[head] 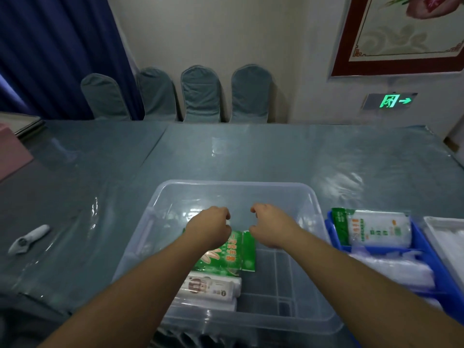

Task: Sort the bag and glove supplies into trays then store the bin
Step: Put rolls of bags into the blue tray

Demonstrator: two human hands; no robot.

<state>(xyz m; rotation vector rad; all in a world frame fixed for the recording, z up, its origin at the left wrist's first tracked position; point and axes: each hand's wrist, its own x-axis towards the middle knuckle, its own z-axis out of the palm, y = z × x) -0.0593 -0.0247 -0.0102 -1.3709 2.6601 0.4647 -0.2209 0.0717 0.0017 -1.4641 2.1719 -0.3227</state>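
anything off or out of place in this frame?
Nothing spilled or damaged. One stray: a small grey tool lies alone on the table, far left of the bin. Green packs and a white roll remain in the bin; the blue tray already holds packs.

A clear plastic bin (233, 189) stands on the table, holding a green glove packet (226, 257) lying flat near its middle and, just nearer the person, a white bag roll (213, 288) with a brown printed label, lying on its side. To the bin's right a blue tray (424, 249) carries a white-and-green packet (376, 229) at its far end and clear plastic bags (391, 267) heaped nearer. A white tray (437, 234) lies just right of it.
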